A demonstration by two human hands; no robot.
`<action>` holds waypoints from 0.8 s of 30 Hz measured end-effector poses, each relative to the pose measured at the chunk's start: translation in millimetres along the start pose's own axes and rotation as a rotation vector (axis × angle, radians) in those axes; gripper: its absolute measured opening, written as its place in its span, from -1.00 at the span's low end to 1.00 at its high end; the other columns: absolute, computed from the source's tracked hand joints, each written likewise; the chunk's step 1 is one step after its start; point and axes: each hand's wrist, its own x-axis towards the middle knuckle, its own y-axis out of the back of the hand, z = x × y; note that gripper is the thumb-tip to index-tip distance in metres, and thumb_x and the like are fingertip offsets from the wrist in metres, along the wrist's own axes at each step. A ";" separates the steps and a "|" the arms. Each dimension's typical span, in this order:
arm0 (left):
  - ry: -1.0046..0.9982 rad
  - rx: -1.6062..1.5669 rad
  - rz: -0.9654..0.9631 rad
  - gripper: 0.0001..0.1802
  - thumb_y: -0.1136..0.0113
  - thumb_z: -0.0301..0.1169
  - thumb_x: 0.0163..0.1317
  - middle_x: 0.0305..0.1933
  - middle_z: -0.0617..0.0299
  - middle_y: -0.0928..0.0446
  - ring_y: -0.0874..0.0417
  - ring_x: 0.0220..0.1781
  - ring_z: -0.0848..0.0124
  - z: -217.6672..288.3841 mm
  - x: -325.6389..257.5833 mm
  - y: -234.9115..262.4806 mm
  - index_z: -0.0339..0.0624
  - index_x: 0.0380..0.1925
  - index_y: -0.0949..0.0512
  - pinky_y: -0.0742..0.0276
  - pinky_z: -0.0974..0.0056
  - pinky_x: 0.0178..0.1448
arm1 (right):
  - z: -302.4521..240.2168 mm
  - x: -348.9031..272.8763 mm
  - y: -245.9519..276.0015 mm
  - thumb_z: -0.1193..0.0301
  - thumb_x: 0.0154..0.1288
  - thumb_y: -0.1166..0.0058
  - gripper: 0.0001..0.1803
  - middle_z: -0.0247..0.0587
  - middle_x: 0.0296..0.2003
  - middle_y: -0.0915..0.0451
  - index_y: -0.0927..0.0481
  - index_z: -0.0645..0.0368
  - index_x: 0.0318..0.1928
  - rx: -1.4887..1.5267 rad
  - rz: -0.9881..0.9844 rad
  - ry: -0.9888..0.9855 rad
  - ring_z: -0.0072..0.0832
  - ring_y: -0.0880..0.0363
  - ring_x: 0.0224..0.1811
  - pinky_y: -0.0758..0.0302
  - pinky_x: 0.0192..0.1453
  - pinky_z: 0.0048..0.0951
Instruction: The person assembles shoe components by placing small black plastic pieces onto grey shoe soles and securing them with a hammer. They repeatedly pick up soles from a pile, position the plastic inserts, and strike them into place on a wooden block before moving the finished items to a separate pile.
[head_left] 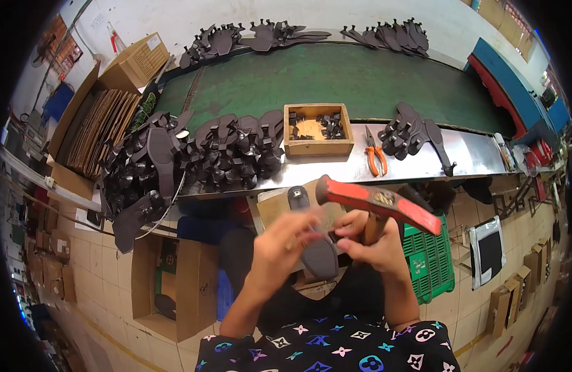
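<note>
Head view: facing broad green tabletop (335, 74) beyond silver metal bench edge (353, 172), gripping red-headed wooden-handled hammer (380, 205) in right hand (380, 245), with grip unclear in blurred left hand (280, 240).

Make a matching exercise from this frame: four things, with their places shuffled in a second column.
1. red-headed hammer with brown handle
2. orange-handled metal pliers
3. rectangular wooden box
4. green plastic crate

A. lower than the silver metal worktop, right of the right hand
B. gripped in the right hand
C. on the worktop, holding small black pieces
D. between the box and dark heeled soles

Pairs: 1-B; 2-D; 3-C; 4-A
</note>
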 end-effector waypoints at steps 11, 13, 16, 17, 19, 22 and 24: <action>0.144 0.009 0.004 -0.70 -0.40 -0.51 0.09 -0.12 -0.01 -0.69 -0.68 -0.12 0.15 -124.5 12.4 -26.2 -0.35 -0.14 -0.65 -0.56 0.21 0.01 | 94.8 94.6 -2.0 0.55 0.24 -0.31 -0.76 -0.21 -0.20 -0.72 -0.66 0.36 -0.09 -0.150 -0.036 0.136 -0.52 -0.68 -0.16 -0.59 -0.02 -0.45; 0.132 -0.085 0.009 -0.72 -0.40 -0.52 0.09 -0.13 0.01 -0.69 -0.68 -0.13 0.19 -127.7 7.2 -25.1 -0.35 -0.17 -0.65 -0.55 0.23 0.00 | 94.6 97.6 0.7 0.56 0.26 -0.27 -0.74 -0.14 -0.16 -0.71 -0.64 0.38 -0.05 -0.406 -0.147 0.135 -0.49 -0.68 -0.13 -0.60 -0.02 -0.45; 0.133 -0.022 -0.022 -0.71 -0.42 -0.51 0.05 -0.13 0.02 -0.69 -0.66 -0.07 0.16 -133.9 3.2 -24.4 -0.33 -0.19 -0.66 -0.53 0.18 0.06 | 98.7 94.0 -6.3 0.57 0.25 -0.25 -0.73 -0.07 -0.16 -0.70 -0.64 0.39 -0.05 -0.327 -0.184 0.188 -0.42 -0.70 -0.13 -0.60 -0.02 -0.41; 0.150 0.003 -0.036 -0.70 -0.42 -0.51 0.04 -0.13 0.01 -0.69 -0.65 -0.06 0.15 -134.8 2.7 -23.9 -0.33 -0.19 -0.67 -0.53 0.17 0.06 | 96.8 93.8 -7.3 0.57 0.23 -0.25 -0.73 -0.06 -0.17 -0.70 -0.64 0.38 -0.06 -0.386 -0.188 0.228 -0.38 -0.70 -0.14 -0.60 -0.03 -0.40; 0.138 0.004 -0.035 -0.70 -0.42 -0.50 0.03 -0.13 0.00 -0.69 -0.64 -0.04 0.12 -136.2 1.7 -23.4 -0.32 -0.18 -0.67 -0.52 0.15 0.07 | 90.4 93.8 -6.9 0.58 0.19 -0.25 -0.73 -0.03 -0.18 -0.69 -0.65 0.37 -0.08 -0.503 -0.193 0.310 -0.30 -0.71 -0.16 -0.59 -0.05 -0.39; 0.105 0.001 -0.005 -0.70 -0.42 -0.51 0.04 -0.16 0.01 -0.69 -0.66 -0.10 0.19 -134.6 3.3 -23.3 -0.32 -0.18 -0.67 -0.54 0.17 0.03 | 93.1 94.5 -3.4 0.59 0.10 -0.26 -0.71 0.00 -0.23 -0.66 -0.62 0.38 -0.12 -0.619 -0.235 0.505 -0.19 -0.69 -0.21 -0.57 -0.08 -0.37; 0.167 -0.021 -0.019 -0.70 -0.42 -0.51 0.05 -0.18 0.04 -0.70 -0.68 -0.15 0.28 -125.7 4.8 -22.6 -0.32 -0.17 -0.67 -0.56 0.22 -0.02 | 90.4 90.8 -5.7 0.60 0.08 -0.25 -0.73 -0.02 -0.27 -0.65 -0.60 0.39 -0.15 -0.660 -0.172 0.540 -0.17 -0.64 -0.29 -0.55 -0.13 -0.38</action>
